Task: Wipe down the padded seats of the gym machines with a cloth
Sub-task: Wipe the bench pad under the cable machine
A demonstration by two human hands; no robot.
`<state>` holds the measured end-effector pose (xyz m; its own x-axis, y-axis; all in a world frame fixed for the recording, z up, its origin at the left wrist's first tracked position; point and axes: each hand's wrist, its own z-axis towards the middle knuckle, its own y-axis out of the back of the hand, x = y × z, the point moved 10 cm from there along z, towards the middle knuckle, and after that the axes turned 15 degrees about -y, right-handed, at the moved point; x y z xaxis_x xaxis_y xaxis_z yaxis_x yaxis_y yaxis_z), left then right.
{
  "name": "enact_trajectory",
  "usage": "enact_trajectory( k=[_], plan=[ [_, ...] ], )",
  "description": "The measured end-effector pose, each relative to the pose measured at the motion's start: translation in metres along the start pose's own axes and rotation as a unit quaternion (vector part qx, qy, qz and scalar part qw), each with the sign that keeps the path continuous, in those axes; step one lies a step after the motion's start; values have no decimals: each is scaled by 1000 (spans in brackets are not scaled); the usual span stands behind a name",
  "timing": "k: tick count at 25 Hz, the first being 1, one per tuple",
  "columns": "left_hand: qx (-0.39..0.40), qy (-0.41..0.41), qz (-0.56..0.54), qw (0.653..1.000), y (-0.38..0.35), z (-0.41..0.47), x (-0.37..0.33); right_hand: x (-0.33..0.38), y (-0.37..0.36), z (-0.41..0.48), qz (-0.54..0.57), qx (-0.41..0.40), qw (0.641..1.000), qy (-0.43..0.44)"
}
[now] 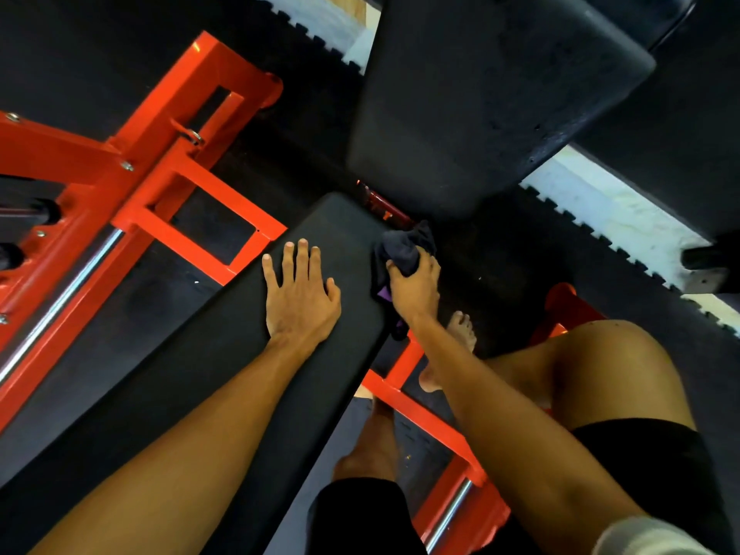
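A black rubber floor (80, 54) is filling the background from the upper left to the right of the frame. A long padded seat (224, 374) is running diagonally from the lower left up to the centre. A red machine frame (132, 166) is lying across the left side, and a second black pad (480, 94) is sitting at the upper centre-right. The left hand (298, 294) is resting flat on the long seat near its far end, with its fingers straight and spread wide. Just to its right, the right hand (414, 286) is gripping a bunched dark cloth (402, 250) and holding it at the seat's right edge.
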<state>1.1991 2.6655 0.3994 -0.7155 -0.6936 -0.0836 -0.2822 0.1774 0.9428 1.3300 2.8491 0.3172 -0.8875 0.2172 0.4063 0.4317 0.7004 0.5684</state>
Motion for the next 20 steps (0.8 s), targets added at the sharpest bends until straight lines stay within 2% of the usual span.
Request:
enact_trajectory(
  k=[3, 5, 8, 11, 14, 17, 20],
  plan=[
    [5, -1, 6, 1000, -1, 2, 2, 3, 8, 47, 61, 35, 993, -97],
    [8, -1, 4, 1000, -2, 1, 2, 5, 10, 48, 42, 43, 992, -110],
    [6, -3, -11, 1000, -1, 0, 1, 13, 4, 5, -35, 21, 999, -21],
    [-2, -5, -22, 1000, 1, -1, 0, 3, -3, -15, -119, 21, 991, 60],
    [0, -18, -47, 999, 2, -2, 2, 17, 1, 22, -170, 23, 983, 66],
    [4, -25, -50, 998, 4, 0, 10, 61, -15, 48, -216, 53, 974, 45],
    [-6, -11, -46, 999, 7, -1, 20, 99, -55, 21, -280, 66, 950, 123]
  ],
)
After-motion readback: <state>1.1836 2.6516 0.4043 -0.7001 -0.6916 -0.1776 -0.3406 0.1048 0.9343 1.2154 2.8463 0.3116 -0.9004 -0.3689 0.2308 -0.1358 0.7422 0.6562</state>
